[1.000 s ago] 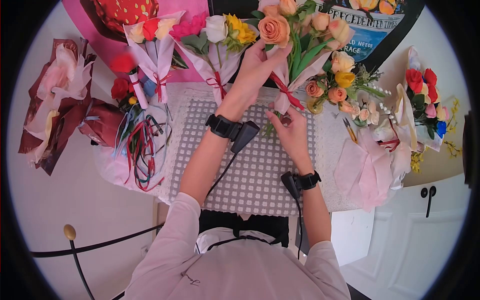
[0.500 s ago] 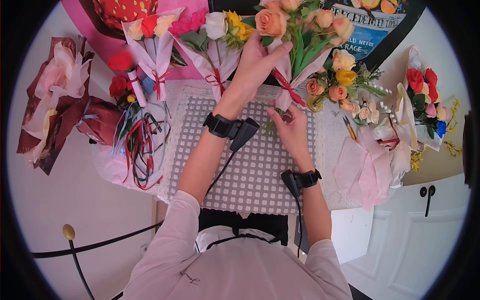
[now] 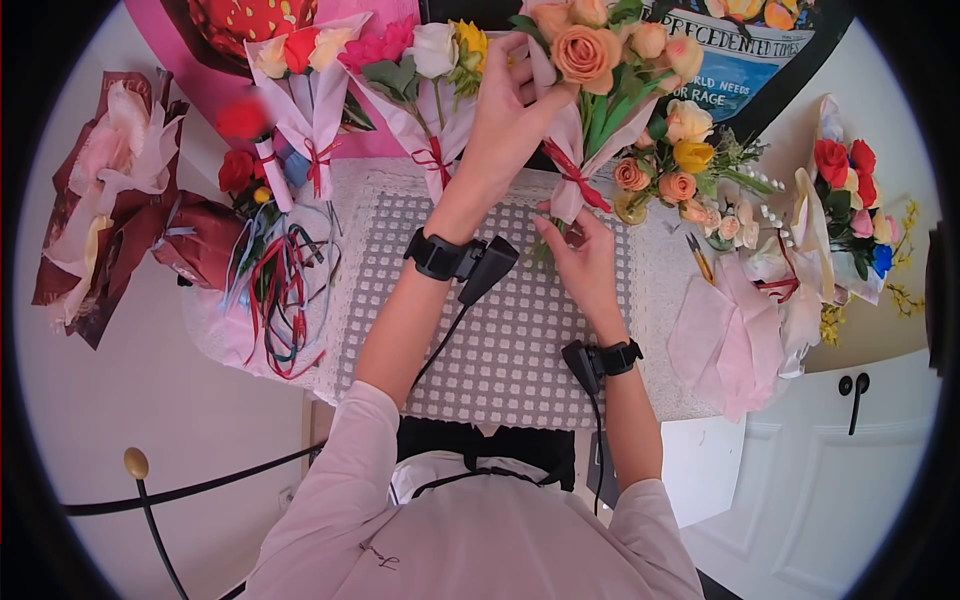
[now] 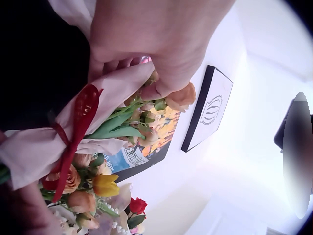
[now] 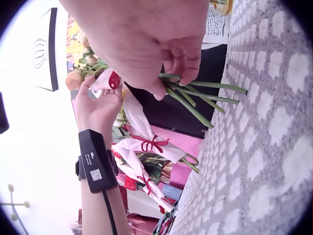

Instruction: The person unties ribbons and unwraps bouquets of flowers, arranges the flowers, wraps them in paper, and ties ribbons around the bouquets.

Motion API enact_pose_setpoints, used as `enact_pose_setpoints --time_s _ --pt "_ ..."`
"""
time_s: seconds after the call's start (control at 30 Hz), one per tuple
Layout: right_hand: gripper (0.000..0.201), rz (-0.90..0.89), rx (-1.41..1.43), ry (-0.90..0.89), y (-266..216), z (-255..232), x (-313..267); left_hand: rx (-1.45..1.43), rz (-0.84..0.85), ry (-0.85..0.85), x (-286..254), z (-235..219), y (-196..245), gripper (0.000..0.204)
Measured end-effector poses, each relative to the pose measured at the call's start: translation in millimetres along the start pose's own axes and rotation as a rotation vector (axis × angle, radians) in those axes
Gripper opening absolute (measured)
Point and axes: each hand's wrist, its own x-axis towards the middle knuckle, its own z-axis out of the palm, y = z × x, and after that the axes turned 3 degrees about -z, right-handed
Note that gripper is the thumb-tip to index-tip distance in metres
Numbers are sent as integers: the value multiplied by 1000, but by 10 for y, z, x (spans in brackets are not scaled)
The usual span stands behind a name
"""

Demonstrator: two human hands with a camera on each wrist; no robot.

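Note:
A bouquet of peach roses (image 3: 587,58) in pale pink wrapping paper (image 3: 567,203) is tied with a red ribbon bow (image 3: 578,180). My left hand (image 3: 508,125) holds the paper's left edge beside the largest rose. In the left wrist view, its thumb lies on the flower side and its other fingers go behind the paper. Below the bow, my right hand (image 3: 585,260) grips the green stems (image 5: 205,93), whose cut ends stick out past the fingers in the right wrist view.
Wrapped bouquets (image 3: 430,150) stand left of mine. Loose ribbons (image 3: 285,300) lie at the table's left. A vase of small roses (image 3: 675,185), scissors (image 3: 700,258) and folded pink paper (image 3: 730,330) are at right. A checked cloth (image 3: 480,350) covers the table's middle.
My left hand has shifted slightly up and left with the paper's edge. The large rose has moved right, and more paper shows at its left. My right hand has kept its place.

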Motion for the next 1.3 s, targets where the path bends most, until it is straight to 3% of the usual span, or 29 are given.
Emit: enact_pose_setpoints --time_s 0.1,0.2,0.27,0.37,0.5,0.57,0.7,0.77,0.9,1.0,1.03,1.13,1.23,1.3 --pt "24 33 5 -11 -2 -13 0 -75 -17 -20 24 10 -43 64" --pt "25 62 -8 -33 5 -18 8 27 5 -1 40 9 -110 63" --pt "26 65 -16 -44 33 -22 16 107 195 82 71 -9 -199 63" --pt "26 59 -56 -58 55 -24 20 178 274 138 98 -18 -206 54" --pt "24 28 -41 -19 60 19 39 339 206 179 66 -27 -130 46" --pt "23 4 -49 4 50 42 69 419 319 206 84 -36 -182 45" --pt "23 -23 -110 31 -11 75 106 348 327 194 109 -40 -254 46" --pt "23 -37 -116 51 -84 112 150 289 199 169 100 -33 -254 47" --pt "24 -96 -165 120 -260 102 247 183 123 81 87 -25 -310 50" --pt "25 -106 -185 131 -151 99 287 107 -57 -122 43 -53 -253 56" --pt "25 -92 -167 132 -122 116 293 110 -57 -113 45 -88 -257 56" --pt "26 -6 -100 90 -85 114 257 -111 -336 -206 -22 -77 -309 42" --pt "27 -10 -135 68 -29 95 252 -184 -466 -311 -51 -25 -363 39" --pt "25 -14 -141 69 3 82 236 -172 -469 -293 -98 48 -375 37"
